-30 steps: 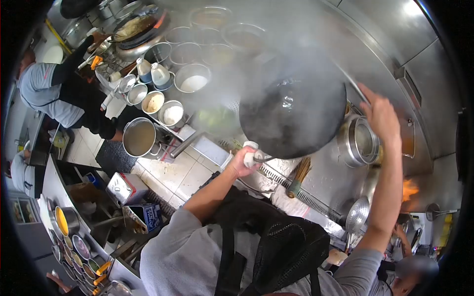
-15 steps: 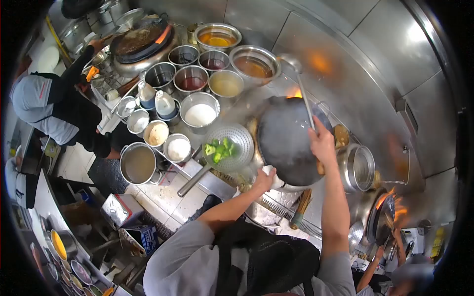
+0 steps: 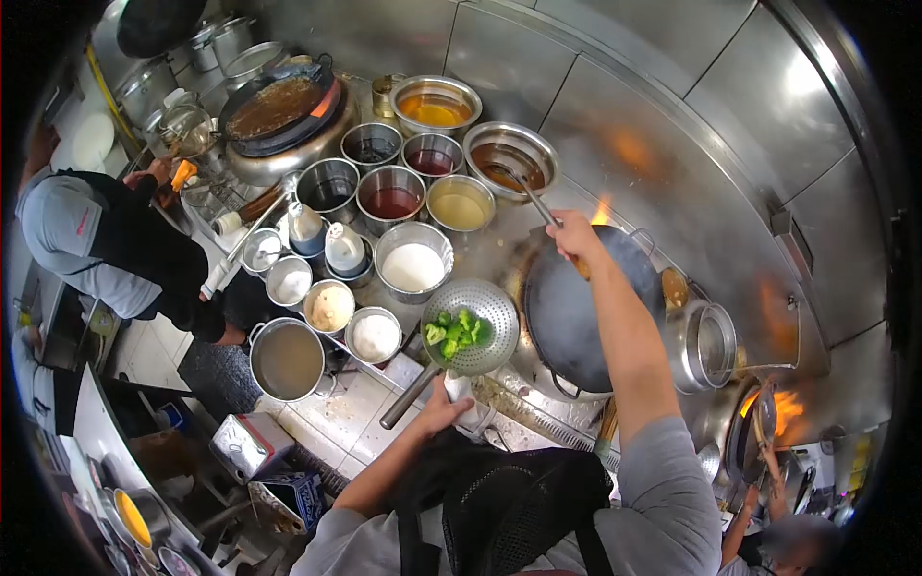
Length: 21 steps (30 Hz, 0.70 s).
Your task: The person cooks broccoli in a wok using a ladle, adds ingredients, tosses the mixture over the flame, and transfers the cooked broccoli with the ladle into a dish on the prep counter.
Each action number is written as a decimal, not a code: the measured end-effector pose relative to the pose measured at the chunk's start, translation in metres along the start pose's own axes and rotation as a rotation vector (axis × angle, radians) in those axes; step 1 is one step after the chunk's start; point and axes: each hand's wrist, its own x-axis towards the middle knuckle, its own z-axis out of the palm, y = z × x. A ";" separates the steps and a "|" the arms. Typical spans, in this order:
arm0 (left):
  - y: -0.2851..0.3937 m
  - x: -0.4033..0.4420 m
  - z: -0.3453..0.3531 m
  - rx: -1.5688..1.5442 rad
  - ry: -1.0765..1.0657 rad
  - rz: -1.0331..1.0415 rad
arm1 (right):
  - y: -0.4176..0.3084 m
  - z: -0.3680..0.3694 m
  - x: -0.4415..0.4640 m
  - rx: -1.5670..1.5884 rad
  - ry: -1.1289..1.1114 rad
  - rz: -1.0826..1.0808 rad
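My right hand [image 3: 574, 236] grips a long-handled ladle [image 3: 538, 204], its bowl end down in a steel basin [image 3: 545, 144] of brown liquid. My left hand [image 3: 445, 407] is closed on a white cloth [image 3: 462, 390], beside the handle of a perforated strainer [image 3: 495, 300]. Several green broccoli florets [image 3: 464, 332] lie in that strainer. Under my right forearm a dark wok [image 3: 576, 331] steams on the burner, with flame at its far edge.
Steel pots of sauces and powders crowd the left counter, among them a pot of white powder [image 3: 413, 267] and two bottles. A stockpot [image 3: 288, 360] stands nearer me. One co-worker [image 3: 106, 240] is at far left, another at lower right beside a flaming wok [image 3: 759, 427].
My right hand has moved the ladle from above the wok into the basin of brown liquid. My left hand, with the cloth, has left the wok's rim and come back toward the strainer handle.
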 end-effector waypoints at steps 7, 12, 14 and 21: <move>-0.017 -0.008 -0.021 0.233 -0.213 0.009 | 0.038 -0.014 -0.192 0.375 0.126 0.087; -0.010 -0.005 -0.026 0.479 -0.347 -0.047 | 0.134 -0.016 -0.333 -0.353 0.444 -0.133; -0.015 0.000 -0.024 0.548 -0.436 0.188 | 0.116 -0.017 -0.360 -0.363 0.466 -0.081; -0.017 0.001 -0.008 0.552 -0.233 0.247 | 0.037 0.033 -0.330 0.701 0.192 0.154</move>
